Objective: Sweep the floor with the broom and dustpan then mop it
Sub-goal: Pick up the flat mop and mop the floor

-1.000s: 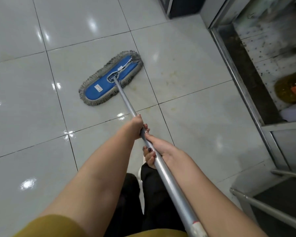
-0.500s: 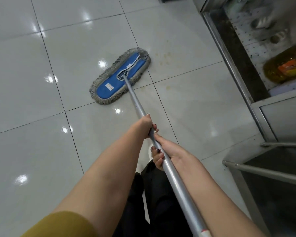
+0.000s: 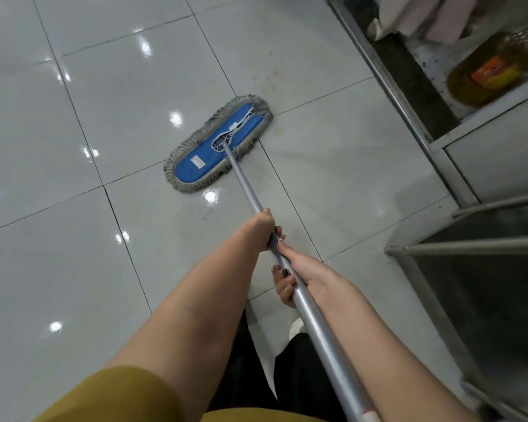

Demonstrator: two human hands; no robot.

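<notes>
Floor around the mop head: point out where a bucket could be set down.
Bare tiles spread left of the mop head, and a narrower patch lies between it and the metal frame. Crowded at the right: that frame and the steel rails.

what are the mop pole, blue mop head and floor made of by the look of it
Long silver mop pole: likely metal, perhaps aluminium; smooth satin sheen.
Flat blue mop head: fabric pad with grey yarn fringe, cotton or synthetic.
Pale grey floor tiles: probably glazed ceramic or porcelain; glossy, mirroring lights, dark grout lines.
</notes>
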